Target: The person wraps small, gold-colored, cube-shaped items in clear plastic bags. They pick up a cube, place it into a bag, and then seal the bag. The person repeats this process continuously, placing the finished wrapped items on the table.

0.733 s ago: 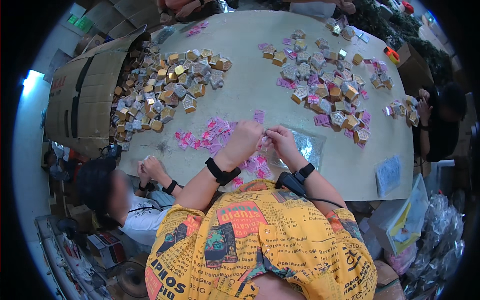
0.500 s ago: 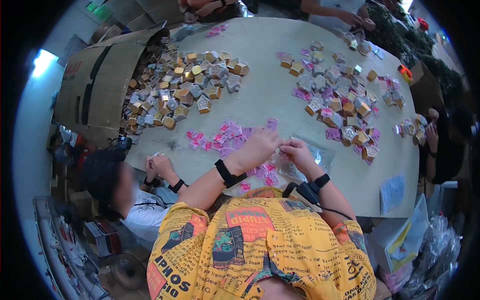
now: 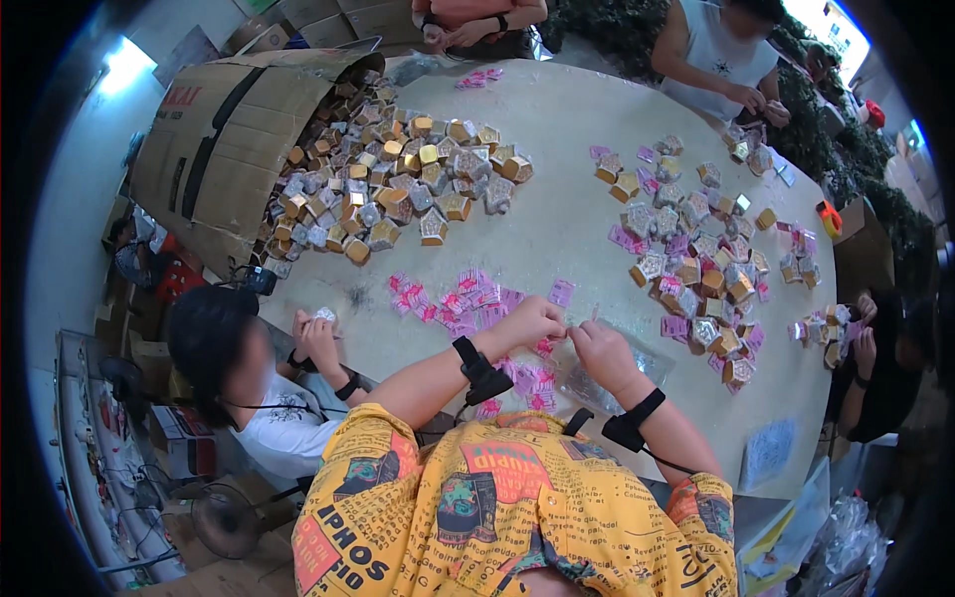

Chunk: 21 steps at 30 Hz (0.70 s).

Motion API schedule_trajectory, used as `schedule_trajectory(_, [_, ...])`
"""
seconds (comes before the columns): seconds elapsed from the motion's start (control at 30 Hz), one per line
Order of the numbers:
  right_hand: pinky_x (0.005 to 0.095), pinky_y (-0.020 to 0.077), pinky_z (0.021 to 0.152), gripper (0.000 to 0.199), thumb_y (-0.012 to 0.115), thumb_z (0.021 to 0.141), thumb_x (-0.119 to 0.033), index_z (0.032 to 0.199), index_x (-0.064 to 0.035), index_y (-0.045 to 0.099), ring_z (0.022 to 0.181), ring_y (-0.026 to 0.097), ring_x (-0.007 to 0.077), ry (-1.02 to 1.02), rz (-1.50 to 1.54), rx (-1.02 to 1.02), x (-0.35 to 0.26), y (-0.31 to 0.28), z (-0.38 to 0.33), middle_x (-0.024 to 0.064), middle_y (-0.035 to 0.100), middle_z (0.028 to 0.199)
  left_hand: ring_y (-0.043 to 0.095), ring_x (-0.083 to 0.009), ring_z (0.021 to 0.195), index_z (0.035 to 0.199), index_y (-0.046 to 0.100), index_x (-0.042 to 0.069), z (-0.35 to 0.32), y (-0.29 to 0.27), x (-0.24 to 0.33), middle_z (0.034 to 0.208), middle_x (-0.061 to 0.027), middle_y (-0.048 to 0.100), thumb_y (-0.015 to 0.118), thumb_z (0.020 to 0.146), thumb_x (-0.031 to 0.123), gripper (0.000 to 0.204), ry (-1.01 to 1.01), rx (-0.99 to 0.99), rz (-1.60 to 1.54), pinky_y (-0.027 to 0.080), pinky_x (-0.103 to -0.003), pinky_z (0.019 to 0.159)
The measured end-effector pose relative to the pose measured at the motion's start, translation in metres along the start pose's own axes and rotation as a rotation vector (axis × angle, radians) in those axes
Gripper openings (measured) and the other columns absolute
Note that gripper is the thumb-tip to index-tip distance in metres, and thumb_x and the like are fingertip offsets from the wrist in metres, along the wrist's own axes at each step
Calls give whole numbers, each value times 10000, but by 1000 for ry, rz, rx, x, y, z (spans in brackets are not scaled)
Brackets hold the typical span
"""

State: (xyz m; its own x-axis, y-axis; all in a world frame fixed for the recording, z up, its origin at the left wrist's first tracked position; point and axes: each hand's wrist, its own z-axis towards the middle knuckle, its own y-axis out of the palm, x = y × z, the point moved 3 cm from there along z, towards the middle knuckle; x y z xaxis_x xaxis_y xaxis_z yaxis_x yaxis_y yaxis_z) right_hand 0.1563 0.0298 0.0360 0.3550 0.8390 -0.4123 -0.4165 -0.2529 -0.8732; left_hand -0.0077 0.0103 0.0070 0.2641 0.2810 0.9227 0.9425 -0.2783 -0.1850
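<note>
My left hand (image 3: 535, 320) and my right hand (image 3: 604, 353) are close together just above the near edge of a pale round table (image 3: 557, 224). Both pinch a small pink item (image 3: 570, 326) between the fingertips; it is too small to make out. Under my right hand lies a clear plastic bag (image 3: 637, 370). Loose pink packets (image 3: 458, 298) are scattered to the left of my hands and more lie beneath my wrists. Both wrists carry black bands.
A tipped cardboard box (image 3: 214, 149) spills several small gold and silver boxes (image 3: 398, 194) at the far left. Another heap of boxes and pink packets (image 3: 696, 269) lies right. A seated person (image 3: 249, 378) works at my left; other people stand across and right.
The view has shifted a little, so the table sits differently in frame. My hands stay together over the pink packets, the fingers working slightly.
</note>
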Motion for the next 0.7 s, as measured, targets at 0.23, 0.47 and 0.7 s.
schedule_trajectory(0.23, [398, 489, 569, 111, 567, 746, -71, 842, -28, 532, 650, 590, 322, 24, 75, 23, 29, 9, 19, 143, 558, 762, 606, -145, 660, 870, 674, 27, 61, -48, -17, 728, -98, 655, 614, 753, 226, 239, -102, -131, 190, 481, -292, 659])
schedule_trajectory(0.47, [422, 479, 590, 105, 559, 788, -94, 872, -33, 541, 656, 582, 344, 160, 167, -65, 48, -7, 19, 153, 565, 735, 493, -389, 1050, 1102, 533, 11, 156, -185, -23, 1118, -237, 496, 481, 827, 110, 298, -36, 730, 1024, 450, -463, 843])
schedule_trajectory(0.7, [428, 472, 583, 97, 575, 772, -75, 847, -26, 538, 647, 577, 352, 229, 285, -98, 58, -18, 6, 171, 557, 726, 492, -397, 1049, 1155, 505, 135, 177, -187, -73, 1169, -234, 449, 415, 917, 188, 259, -226, 718, 955, 457, -454, 846])
